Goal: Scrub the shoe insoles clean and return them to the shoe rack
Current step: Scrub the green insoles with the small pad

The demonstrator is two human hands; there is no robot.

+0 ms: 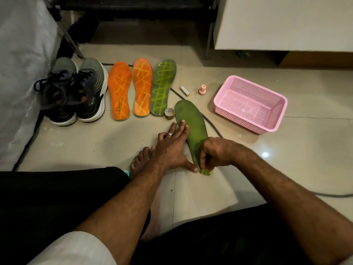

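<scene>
A plain green insole [191, 123] lies on the floor tiles in front of me. My left hand [174, 144] presses flat on its left side, fingers straight, thumb at the heel end. My right hand [214, 153] grips a small green scrubber [205, 172] at the insole's heel. Beyond them lie two orange insoles [119, 90] [142, 87] with yellow marks and a green insole [163, 87] with yellow-green zigzag marks, side by side.
A pair of dark sneakers [76, 90] stands at the left. A tape roll [169, 113], a battery [184, 91], a small pink bottle [202, 89] and a pink mesh basket [250, 104] lie around. A dark rack [133, 8] stands behind. A cable [214, 127] crosses the floor. My bare foot [141, 159] is beside the left hand.
</scene>
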